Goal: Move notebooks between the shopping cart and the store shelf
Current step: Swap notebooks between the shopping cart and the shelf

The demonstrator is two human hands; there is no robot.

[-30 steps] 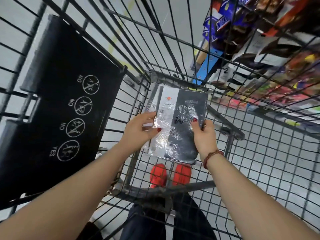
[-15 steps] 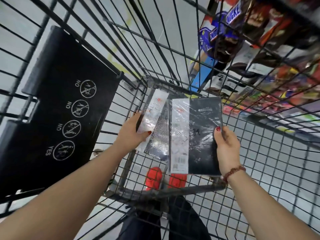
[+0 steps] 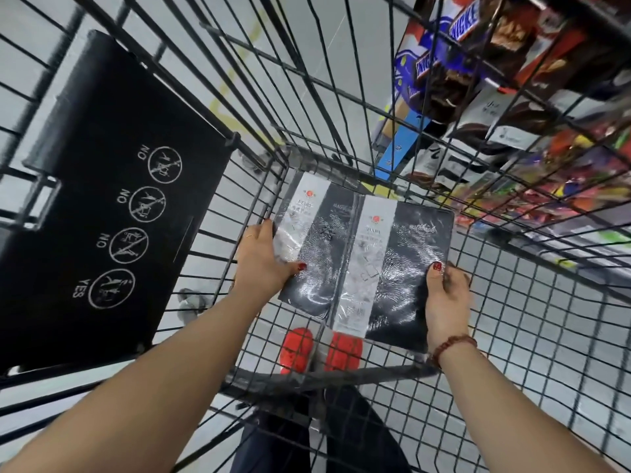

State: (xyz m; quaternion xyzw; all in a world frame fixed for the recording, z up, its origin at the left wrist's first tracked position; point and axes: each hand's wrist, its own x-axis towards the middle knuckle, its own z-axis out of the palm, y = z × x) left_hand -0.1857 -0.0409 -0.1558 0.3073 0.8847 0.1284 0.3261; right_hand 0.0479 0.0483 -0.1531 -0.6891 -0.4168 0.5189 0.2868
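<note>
- Wire shopping cart [image 3: 532,302] on every side of the view, walls sloping inward to a narrow mesh floor. Open mesh to the right of the notebooks, little room to the left.
- Black plastic seat flap [image 3: 112,206] flat against the left wall, printed with three NO signs and one YES.
- Store shelf [image 3: 532,107] seen through the right wall, crowded with snack packs, outside the basket.
- Two shrink-wrapped black notebooks with white bands, low inside the basket, side by side. Left notebook [image 3: 317,240] with its far edge close to the front wall. Right notebook [image 3: 406,268] overlapping the left one's right edge. Cannot tell whether either touches the mesh.
- Left hand [image 3: 259,264] gripping the left notebook at its left edge, thumb on the cover, fingers curled beneath.
- Right hand [image 3: 447,302] gripping the right notebook at its right edge, thumb on the cover, fingers wrapped under.
- Red shoes [image 3: 296,349] showing through the mesh, below the notebooks' near edges.
- Beaded bracelet [image 3: 450,346] on the right wrist.
</note>
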